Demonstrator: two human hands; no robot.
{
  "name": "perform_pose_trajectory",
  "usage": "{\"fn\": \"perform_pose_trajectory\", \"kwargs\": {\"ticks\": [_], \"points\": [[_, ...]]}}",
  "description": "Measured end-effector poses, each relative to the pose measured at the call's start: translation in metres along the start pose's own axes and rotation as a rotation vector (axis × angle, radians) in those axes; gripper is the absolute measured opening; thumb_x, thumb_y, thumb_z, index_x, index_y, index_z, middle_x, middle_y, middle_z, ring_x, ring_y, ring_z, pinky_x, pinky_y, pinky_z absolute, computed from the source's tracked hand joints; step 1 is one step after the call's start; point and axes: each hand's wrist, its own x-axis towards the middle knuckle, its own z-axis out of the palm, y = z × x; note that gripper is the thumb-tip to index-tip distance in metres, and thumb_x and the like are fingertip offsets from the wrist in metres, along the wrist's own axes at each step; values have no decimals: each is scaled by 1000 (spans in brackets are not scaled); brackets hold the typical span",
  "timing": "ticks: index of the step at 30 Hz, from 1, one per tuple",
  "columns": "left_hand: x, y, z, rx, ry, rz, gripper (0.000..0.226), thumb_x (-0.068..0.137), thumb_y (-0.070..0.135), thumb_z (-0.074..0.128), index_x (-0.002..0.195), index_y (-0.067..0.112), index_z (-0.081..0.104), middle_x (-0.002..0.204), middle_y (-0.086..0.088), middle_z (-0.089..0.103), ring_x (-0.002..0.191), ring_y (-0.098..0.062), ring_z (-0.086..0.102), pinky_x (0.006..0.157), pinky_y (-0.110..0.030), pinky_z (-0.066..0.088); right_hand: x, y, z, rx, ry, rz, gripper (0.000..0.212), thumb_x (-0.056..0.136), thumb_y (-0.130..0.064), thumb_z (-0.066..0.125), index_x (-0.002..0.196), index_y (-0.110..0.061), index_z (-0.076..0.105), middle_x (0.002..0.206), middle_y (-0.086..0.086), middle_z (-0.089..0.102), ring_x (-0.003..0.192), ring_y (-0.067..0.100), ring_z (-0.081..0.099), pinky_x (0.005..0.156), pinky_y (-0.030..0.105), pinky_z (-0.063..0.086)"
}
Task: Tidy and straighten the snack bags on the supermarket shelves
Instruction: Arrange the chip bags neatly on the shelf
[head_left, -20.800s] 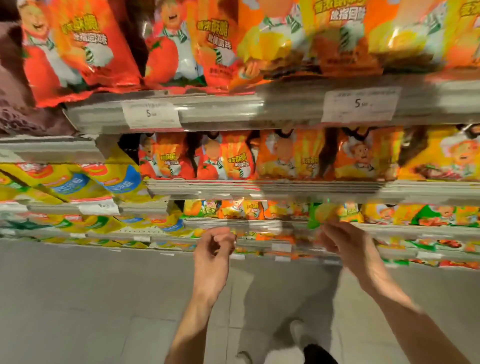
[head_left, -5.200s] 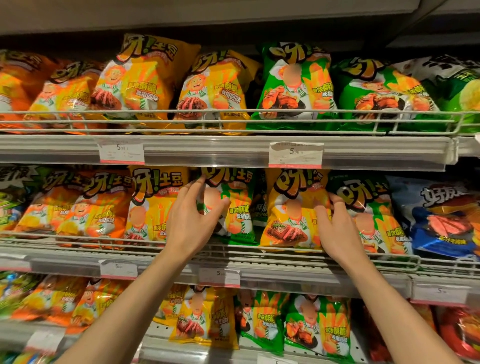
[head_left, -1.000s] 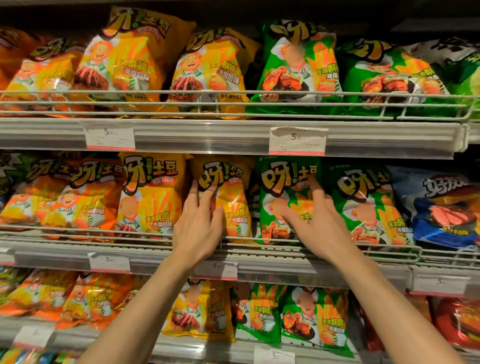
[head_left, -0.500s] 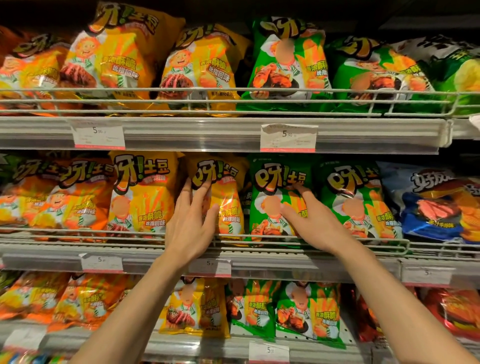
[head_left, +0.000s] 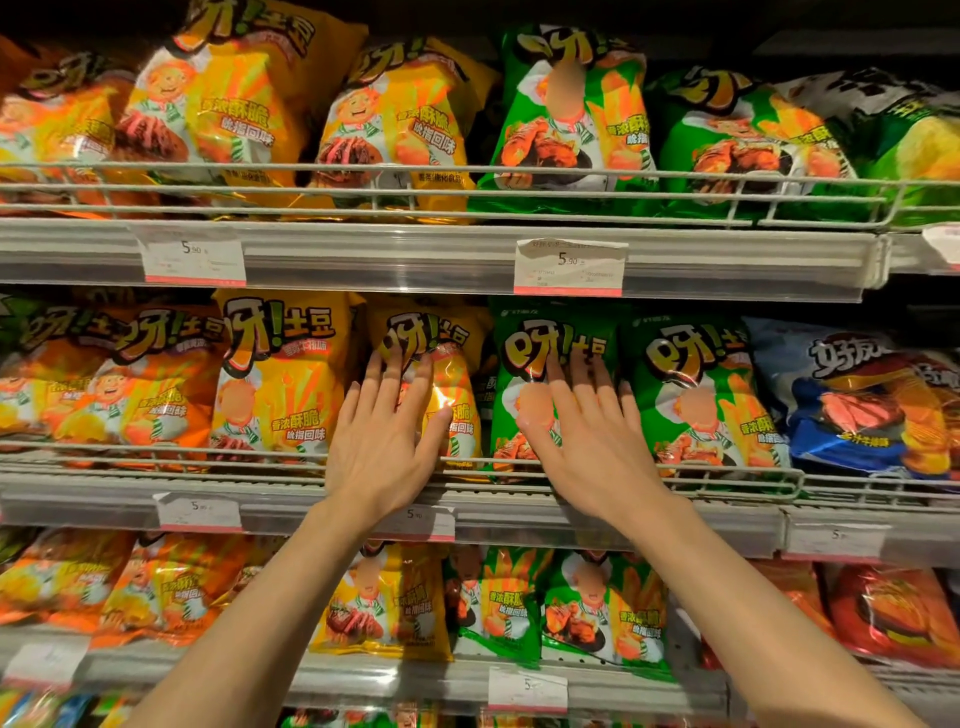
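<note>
Snack bags stand in rows on the middle shelf (head_left: 727, 512) behind a wire rail. My left hand (head_left: 387, 439) lies flat, fingers spread, against the front of a yellow bag (head_left: 447, 338). My right hand (head_left: 587, 436) presses flat on the green bag (head_left: 524, 343) beside it. Neither hand grips anything. A second yellow bag (head_left: 280, 374) stands upright to the left, and another green bag (head_left: 696, 384) to the right. My palms hide the lower parts of the two touched bags.
Orange bags (head_left: 119, 384) fill the middle shelf's left end and a blue bag (head_left: 852, 400) its right. The upper shelf (head_left: 363, 254) carries yellow and green bags behind a wire rail (head_left: 467, 171). Price tags (head_left: 569, 267) hang on the shelf edges. More bags sit below.
My right hand has slid left and up on the green bag, now flat with fingers pointing up. My left hand stays on the yellow bag. The view has shifted slightly.
</note>
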Motion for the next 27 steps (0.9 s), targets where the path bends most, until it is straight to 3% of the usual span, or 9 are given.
{"fn": "perform_pose_trajectory", "kwargs": {"ticks": [3,5,7,9,12,16,21,24,27], "points": [[0,0,-1,6,-10,-5,70,101,66,13,162,31,14,170,-5,14,158,-23,4,126,-46,14,-1,7,-8,69,3,-34,67,104,-62,19,158,-23,24,161,7,32,152,29,20,126,51,9],[-1,1,-2,4,-5,1,71,101,66,13,162,30,16,170,-6,17,158,-24,6,125,-47,15,-4,23,-16,116,106,8,69,105,-63,22,160,-22,22,168,8,20,157,26,7,127,50,5],[-1,2,-2,9,0,-2,71,101,66,13,162,30,16,170,-7,18,158,-24,7,125,-46,15,-6,44,-22,86,177,130,74,104,-65,19,160,-18,23,169,13,17,157,29,9,127,52,10],[0,3,-2,16,-5,-8,71,101,66,12,162,30,15,170,-6,17,158,-23,6,125,-45,15,-8,59,-22,33,140,199,80,102,-68,13,160,-14,23,167,19,19,155,34,14,125,55,16],[-1,4,-3,4,-7,-15,72,100,67,13,162,30,18,169,-7,20,158,-24,9,124,-45,17,-11,65,-12,-4,53,193,81,101,-68,7,161,-16,26,169,19,12,157,33,6,127,52,5],[2,3,-8,-64,-16,-9,72,99,66,23,158,26,31,163,-10,33,153,-27,23,121,-47,25,-11,64,-7,-22,108,198,87,97,-71,1,155,-18,41,168,19,17,157,32,9,127,51,2],[6,7,-20,-359,14,-105,70,94,56,52,152,17,43,152,-7,48,143,-24,39,115,-46,35,-17,60,-12,183,173,220,80,100,-70,18,149,-16,48,168,16,19,158,28,7,128,45,-1],[4,13,-32,-509,74,-194,54,98,34,65,147,16,49,142,-3,55,132,-17,45,107,-38,40,-21,47,-22,334,194,270,69,100,-66,36,144,-16,53,155,11,40,152,29,23,126,40,9],[5,18,-46,-655,98,-318,38,99,28,63,136,21,57,132,4,59,124,-12,52,102,-34,44,-29,34,-34,437,105,345,57,100,-56,49,147,-24,49,166,3,25,156,18,12,126,41,12]]}}
